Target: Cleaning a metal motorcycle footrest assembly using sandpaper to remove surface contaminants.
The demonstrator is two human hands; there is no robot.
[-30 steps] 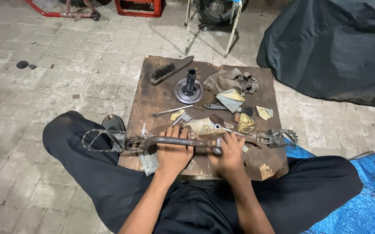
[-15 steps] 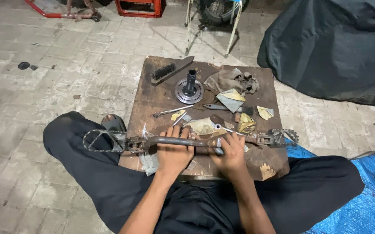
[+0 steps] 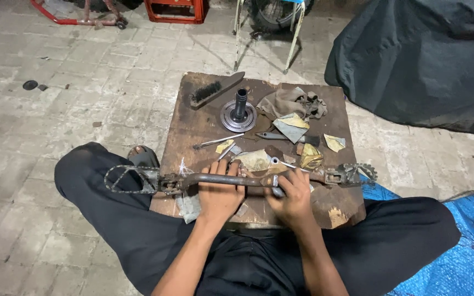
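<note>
A low wooden counter (image 3: 193, 123) carries a long footrest bar (image 3: 215, 179) across its near edge. The left hand (image 3: 219, 193) is closed around the bar's middle, and the right hand (image 3: 293, 197) grips it just beside. A wire brush (image 3: 210, 91) lies at the far left corner.

There is a single view, from a camera worn on the person's head. It looks steeply down and forward over the crossed legs onto the wooden board (image 3: 204, 123) lying on the paved floor (image 3: 56, 109). Both forearms enter from the bottom edge, close below the lens. The far edge takes in a red crate (image 3: 174, 10) and a dark cover (image 3: 423, 55), well beyond the board.
</note>
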